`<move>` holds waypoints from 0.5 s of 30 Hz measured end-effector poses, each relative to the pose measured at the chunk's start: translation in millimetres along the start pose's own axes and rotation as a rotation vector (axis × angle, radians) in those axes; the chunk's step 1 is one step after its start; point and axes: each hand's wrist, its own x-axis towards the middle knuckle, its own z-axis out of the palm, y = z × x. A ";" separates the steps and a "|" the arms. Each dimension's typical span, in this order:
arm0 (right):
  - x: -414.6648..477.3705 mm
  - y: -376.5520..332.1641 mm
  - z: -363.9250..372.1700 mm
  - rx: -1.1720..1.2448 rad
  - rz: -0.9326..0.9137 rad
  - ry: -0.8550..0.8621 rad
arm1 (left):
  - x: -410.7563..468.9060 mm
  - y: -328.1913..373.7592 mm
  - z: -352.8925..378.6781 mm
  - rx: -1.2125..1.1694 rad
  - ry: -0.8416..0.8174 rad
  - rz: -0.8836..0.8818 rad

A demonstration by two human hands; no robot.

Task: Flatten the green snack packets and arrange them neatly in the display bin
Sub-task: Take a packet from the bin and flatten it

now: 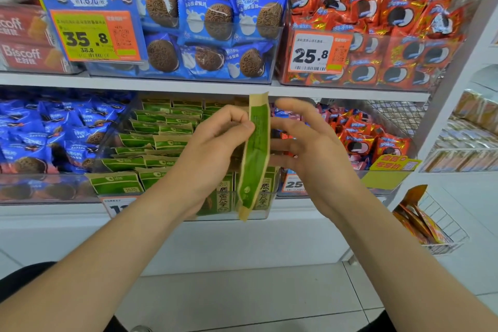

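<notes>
A green snack packet [256,153] is held upright and edge-on in front of the clear display bin [262,213], pinched at its upper half by the curled fingers and thumb of the left hand [213,148]. The right hand [310,143] is spread flat just beside the packet's other face; whether it touches cannot be told. More green packets [161,137] are piled unevenly in the bin, between blue biscuit packs [54,137] and red biscuit packs [358,140]
</notes>
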 end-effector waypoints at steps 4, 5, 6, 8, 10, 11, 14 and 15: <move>2.3 3.4 -11.6 -0.259 -0.161 -0.196 | -1.2 6.0 -7.6 0.040 -0.124 -0.092; 3.9 4.5 -16.0 -0.309 -0.191 -0.199 | -2.1 6.3 -8.5 0.046 -0.153 -0.103; 6.0 4.9 -20.8 -0.337 -0.206 -0.178 | -2.5 6.3 -9.7 0.056 -0.178 -0.099; 11.2 5.2 -30.2 -0.346 -0.235 -0.117 | -1.8 6.9 -13.5 0.146 -0.226 -0.034; 15.1 3.6 -37.6 -0.381 -0.298 -0.043 | -1.5 8.0 -17.3 0.281 -0.306 0.002; 16.6 3.5 -40.6 -0.405 -0.322 -0.013 | -0.8 7.3 -18.7 0.343 -0.337 0.003; 17.2 5.4 -45.0 -0.405 -0.312 0.039 | 1.1 -0.3 -17.8 0.446 -0.334 0.003; 16.6 5.6 -45.6 -0.392 -0.292 0.053 | 1.8 -2.3 -16.2 0.426 -0.299 -0.012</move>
